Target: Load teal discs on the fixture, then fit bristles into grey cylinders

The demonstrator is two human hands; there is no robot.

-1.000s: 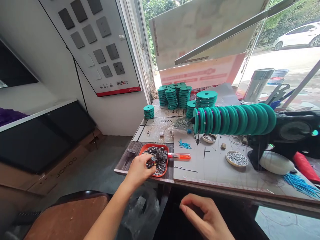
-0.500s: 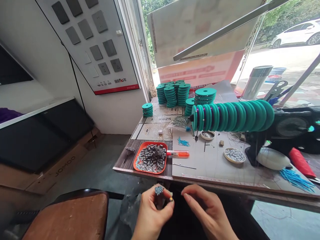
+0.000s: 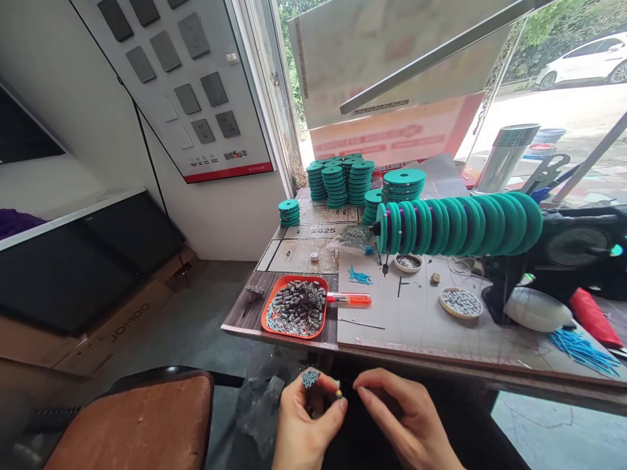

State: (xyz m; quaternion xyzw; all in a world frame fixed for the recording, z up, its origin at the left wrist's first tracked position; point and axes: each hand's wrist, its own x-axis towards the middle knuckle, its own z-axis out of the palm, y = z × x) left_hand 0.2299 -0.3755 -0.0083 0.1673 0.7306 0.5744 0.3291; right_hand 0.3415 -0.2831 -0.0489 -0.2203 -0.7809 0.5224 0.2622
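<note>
My left hand [image 3: 306, 427] is closed around a bundle of thin pieces [image 3: 310, 379] with blue-grey ends, which pokes up above the curled fingers. Between that hand's thumb and forefinger is a small dark cylinder [image 3: 338, 393] with a yellowish centre. My right hand [image 3: 411, 421] hovers just to the right, thumb and forefinger pinched; whatever they hold, if anything, is too small to make out. Both hands are in front of the table edge, below an orange tray [image 3: 268, 318] of dark metal cylinders and tiny silvery bits.
A red-orange pen-like tool [image 3: 355, 299] lies against the tray. Green spools [image 3: 460, 225] line a spindle at the right, and more spools [image 3: 334, 186] stand stacked behind. A round dish [image 3: 460, 303] of grey pieces and blue strips [image 3: 582, 352] lie rightward. A brown chair [image 3: 142, 424] stands at left.
My left hand has shifted slightly right and down, still gripping the bundle and the small cylinder. My right hand is nearly where it was, still pinched.
</note>
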